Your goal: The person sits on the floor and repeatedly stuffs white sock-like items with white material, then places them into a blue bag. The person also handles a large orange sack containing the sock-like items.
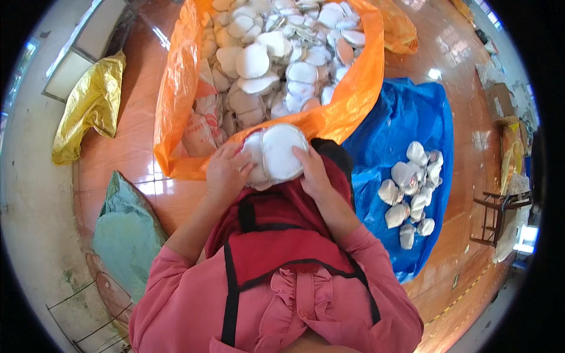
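Note:
Over my lap I hold a small stack of white rounded pads (pixel 284 152) in both hands. My left hand (pixel 228 169) grips the stack's left side, fingers curled over its edge. On the other side my right hand (pixel 315 172) closes on the right edge, its thumb lying on the top pad. Just beyond, an open orange sack (pixel 172 112) holds a big heap of similar loose pads (pixel 253 60), mostly white with a few pinkish ones. The undersides of the held pads are hidden.
Right of me a blue plastic sheet (pixel 379 126) bears several white wrapped bundles (pixel 404 176). A green sack (pixel 126 235) and a yellow sack (pixel 91 106) lie to the left. A dark stool (pixel 500 203) and a cardboard box (pixel 500 103) stand far right on the tiled floor.

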A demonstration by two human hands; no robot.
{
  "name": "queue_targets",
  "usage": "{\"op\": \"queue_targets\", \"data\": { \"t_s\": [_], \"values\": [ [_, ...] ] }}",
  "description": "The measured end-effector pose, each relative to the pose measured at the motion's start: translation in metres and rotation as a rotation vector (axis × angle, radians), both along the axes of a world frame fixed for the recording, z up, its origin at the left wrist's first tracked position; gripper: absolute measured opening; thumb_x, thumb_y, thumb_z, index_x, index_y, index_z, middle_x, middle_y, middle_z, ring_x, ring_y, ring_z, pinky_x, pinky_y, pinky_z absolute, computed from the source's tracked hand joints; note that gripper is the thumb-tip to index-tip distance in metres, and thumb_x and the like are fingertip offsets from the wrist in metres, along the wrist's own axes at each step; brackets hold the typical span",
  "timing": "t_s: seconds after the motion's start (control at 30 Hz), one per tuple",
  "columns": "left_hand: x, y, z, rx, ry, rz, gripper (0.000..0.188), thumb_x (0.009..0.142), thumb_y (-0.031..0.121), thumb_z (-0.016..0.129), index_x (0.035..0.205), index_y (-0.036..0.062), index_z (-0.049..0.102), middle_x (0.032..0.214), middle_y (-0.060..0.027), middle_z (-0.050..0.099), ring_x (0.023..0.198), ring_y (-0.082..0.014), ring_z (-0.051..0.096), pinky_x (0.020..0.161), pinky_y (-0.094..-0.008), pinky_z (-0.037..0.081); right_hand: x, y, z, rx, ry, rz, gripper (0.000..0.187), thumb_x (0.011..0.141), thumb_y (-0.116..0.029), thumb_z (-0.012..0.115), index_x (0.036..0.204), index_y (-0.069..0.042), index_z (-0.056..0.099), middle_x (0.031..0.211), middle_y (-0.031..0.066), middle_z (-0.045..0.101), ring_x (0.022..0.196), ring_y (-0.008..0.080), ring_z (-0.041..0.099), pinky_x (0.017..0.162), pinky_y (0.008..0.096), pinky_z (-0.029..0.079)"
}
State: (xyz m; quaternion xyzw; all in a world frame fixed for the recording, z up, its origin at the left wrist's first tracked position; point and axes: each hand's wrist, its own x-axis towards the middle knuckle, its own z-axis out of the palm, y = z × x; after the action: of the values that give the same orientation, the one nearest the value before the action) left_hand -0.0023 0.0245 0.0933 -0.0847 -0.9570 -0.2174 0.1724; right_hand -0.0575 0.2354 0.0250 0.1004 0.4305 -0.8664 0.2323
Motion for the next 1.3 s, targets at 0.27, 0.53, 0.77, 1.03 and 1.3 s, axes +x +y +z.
{"op": "queue_targets", "data": {
  "t_s": [0.27, 0.53, 0.77, 1.03, 1.3],
  "values": [
    [0.0, 0.03, 0.02, 0.097, 0.021, -0.201, 0.039, 0.07, 0.026, 0.08, 0.1, 0.0073, 0.064, 0.101, -0.0097, 0.063, 0.095, -0.0325, 0.061, 0.084, -0.0424, 0.049, -0.01, -0.008, 0.036, 0.013, -0.067, 0.154, 0.037, 0.092, -0.016, 0.056, 0.125, 0.001, 0.053, 0.113, 0.0095, 0.062, 0.101, 0.0179, 0.061, 0.089, 0.0324, 0.049],
    [-0.016, 0.009, -0.014, 0.144, -0.099, -0.245, 0.038, 0.074, 0.027, 0.075, 0.104, 0.0068, 0.064, 0.101, -0.0126, 0.064, 0.09, -0.0322, 0.062, 0.077, -0.0405, 0.051, -0.01, -0.015, 0.044, -0.176, -0.059, 0.141, 0.04, 0.099, -0.033, 0.05, 0.127, -0.004, 0.051, 0.118, 0.0061, 0.06, 0.103, 0.0186, 0.06, 0.09, 0.035, 0.05],
    [-0.011, 0.02, 0.004, 0.144, -0.086, -0.232, 0.036, 0.078, 0.026, 0.071, 0.105, 0.0036, 0.064, 0.105, -0.0137, 0.064, 0.095, -0.0333, 0.062, 0.081, -0.0404, 0.052, -0.012, -0.013, 0.026, -0.147, -0.113, 0.167, 0.042, 0.099, -0.04, 0.05, 0.128, -0.01, 0.051, 0.113, 0.0042, 0.059, 0.101, 0.0157, 0.059, 0.087, 0.0352, 0.051],
    [-0.029, 0.005, -0.002, 0.289, -0.155, -0.109, 0.027, 0.081, 0.013, 0.063, 0.105, 0.0002, 0.063, 0.1, -0.0164, 0.063, 0.091, -0.035, 0.063, 0.08, -0.0395, 0.051, -0.003, -0.019, 0.021, -0.138, -0.01, 0.182, 0.033, 0.096, -0.027, 0.058, 0.123, -0.007, 0.052, 0.112, 0.0046, 0.059, 0.098, 0.0153, 0.06, 0.087, 0.0319, 0.051],
    [-0.038, 0.004, -0.009, 0.343, -0.215, 0.018, 0.025, 0.084, 0.014, 0.06, 0.103, -0.0008, 0.064, 0.096, -0.0187, 0.065, 0.088, -0.0346, 0.064, 0.078, -0.0383, 0.051, 0.007, -0.033, 0.028, -0.069, 0.081, 0.125, 0.039, 0.09, -0.011, 0.065, 0.124, 0.0, 0.049, 0.116, 0.0084, 0.058, 0.102, 0.0165, 0.059, 0.092, 0.0314, 0.049]
  ]
}}
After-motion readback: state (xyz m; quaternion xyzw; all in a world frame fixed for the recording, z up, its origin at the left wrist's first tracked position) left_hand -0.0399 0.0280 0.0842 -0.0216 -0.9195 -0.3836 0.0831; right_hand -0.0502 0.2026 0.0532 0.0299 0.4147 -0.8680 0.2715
